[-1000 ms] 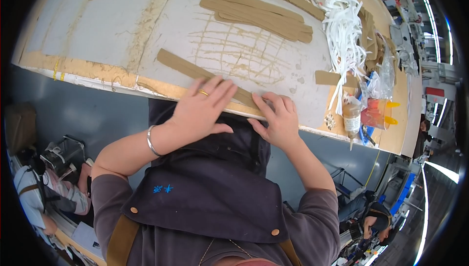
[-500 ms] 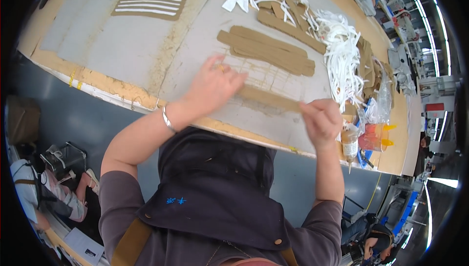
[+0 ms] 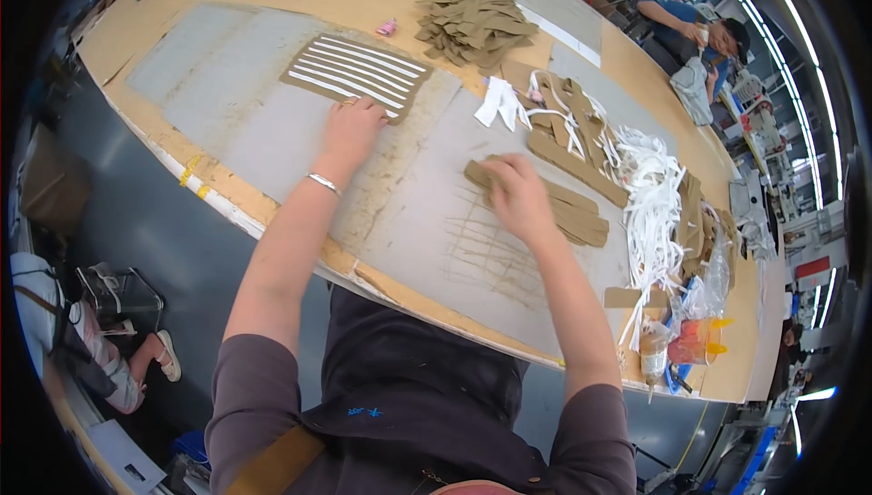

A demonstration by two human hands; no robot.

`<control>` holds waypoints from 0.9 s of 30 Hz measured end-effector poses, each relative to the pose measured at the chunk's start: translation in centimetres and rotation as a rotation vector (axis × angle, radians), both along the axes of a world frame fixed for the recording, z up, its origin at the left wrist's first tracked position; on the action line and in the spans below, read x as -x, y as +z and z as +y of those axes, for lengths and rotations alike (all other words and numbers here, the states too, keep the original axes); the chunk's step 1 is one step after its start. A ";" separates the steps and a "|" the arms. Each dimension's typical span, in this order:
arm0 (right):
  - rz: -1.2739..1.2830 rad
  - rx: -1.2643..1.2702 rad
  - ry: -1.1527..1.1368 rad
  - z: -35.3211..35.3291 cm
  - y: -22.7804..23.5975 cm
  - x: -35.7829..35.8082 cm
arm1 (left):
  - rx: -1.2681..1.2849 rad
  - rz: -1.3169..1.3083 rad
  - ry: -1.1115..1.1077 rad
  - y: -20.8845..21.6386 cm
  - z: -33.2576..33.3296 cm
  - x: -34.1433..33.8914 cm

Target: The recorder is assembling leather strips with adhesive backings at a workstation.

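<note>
My left hand (image 3: 352, 130) rests with its fingers laid on the near edge of a rectangular panel (image 3: 331, 66) of brown and white stripes. It seems to hold nothing. Farther right, my right hand (image 3: 518, 193) has its fingers closed at the left end of a small pile of brown fabric strips (image 3: 577, 213). The fingertips and the strip end under them are partly hidden. Both the panel and the pile lie on grey sheeting (image 3: 400, 195) over a wooden table.
A tangle of white tapes (image 3: 649, 195) lies right of the pile, beside more brown pieces (image 3: 695, 232). Near the right corner are a glue bottle (image 3: 653, 350) and an orange container (image 3: 698, 341). Brown strips are heaped (image 3: 477, 27) at the back. A person (image 3: 690, 36) sits beyond.
The view has shifted. The brown strip that stretched between my hands no longer shows there. My left hand has moved left to the striped panel, and my right hand has reached to the strip pile.
</note>
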State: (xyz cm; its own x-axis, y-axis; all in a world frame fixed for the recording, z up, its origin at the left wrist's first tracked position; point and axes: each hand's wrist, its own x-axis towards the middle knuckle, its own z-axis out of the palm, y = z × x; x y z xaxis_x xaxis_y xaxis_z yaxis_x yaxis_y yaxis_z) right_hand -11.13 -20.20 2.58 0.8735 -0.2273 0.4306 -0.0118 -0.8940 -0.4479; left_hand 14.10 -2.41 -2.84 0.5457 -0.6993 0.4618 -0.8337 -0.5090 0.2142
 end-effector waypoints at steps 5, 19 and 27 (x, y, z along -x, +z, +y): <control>0.132 -0.157 -0.033 3.6 -2.5 -12.3 | 0.087 -0.134 0.034 -1.2 -0.8 -0.2; 0.426 0.013 -0.189 4.8 -3.2 -15.6 | 1.630 0.785 0.413 2.7 14.5 -14.3; 0.148 -0.228 -0.090 6.0 -3.7 -12.6 | 1.092 0.038 0.385 11.6 18.9 -6.6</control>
State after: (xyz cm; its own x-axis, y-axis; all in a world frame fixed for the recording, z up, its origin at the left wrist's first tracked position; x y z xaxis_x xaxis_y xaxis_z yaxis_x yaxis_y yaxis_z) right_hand 1.49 -14.20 -1.13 0.8948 -0.3834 0.2286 -0.1673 -0.7628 -0.6246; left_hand 20.70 16.46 8.71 0.6621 0.2768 0.6964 -0.6476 -0.2562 0.7176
